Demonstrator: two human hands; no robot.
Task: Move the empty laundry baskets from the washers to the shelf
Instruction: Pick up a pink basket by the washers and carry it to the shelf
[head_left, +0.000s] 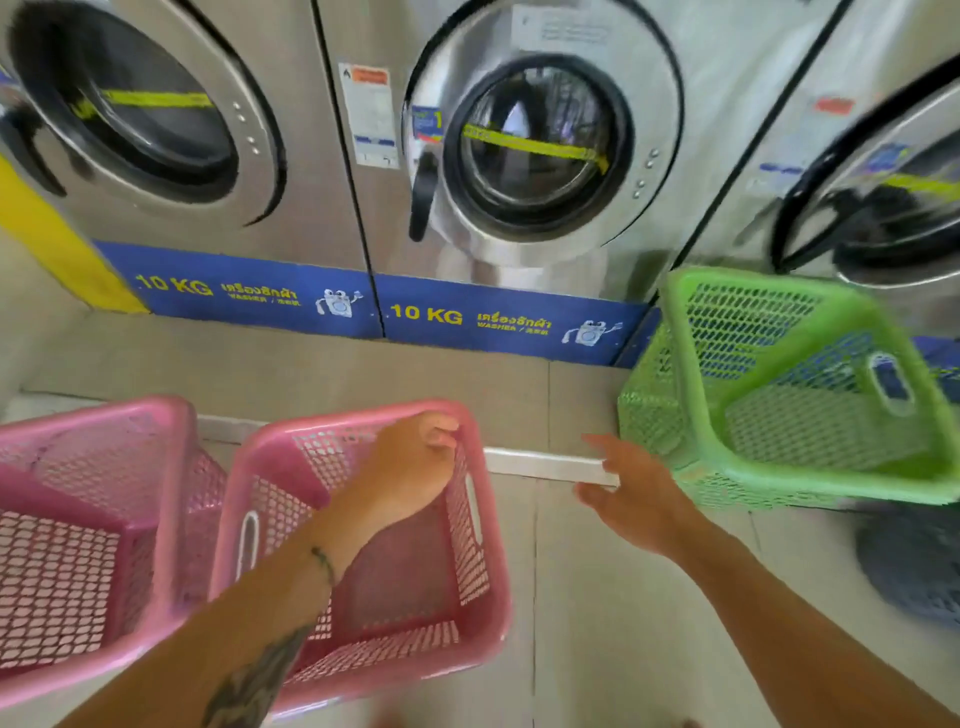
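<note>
An empty pink laundry basket (457, 587) is at the lower middle, with my left hand (410, 467) shut on its far rim. A second pink basket (67, 571), also empty, lies close beside it at the lower left. A green basket (769, 395) sits tilted on the floor at the right, in front of the washers. My right hand (634, 493) reaches toward the green basket's near left corner with fingers apart, a little short of it, holding nothing.
Three steel front-loading washers (535, 150) with shut doors line the back, a blue "10 KG" strip along their base. A low step edge (545, 465) crosses the tiled floor. A dark grey basket (914, 566) lies under the green one at the far right.
</note>
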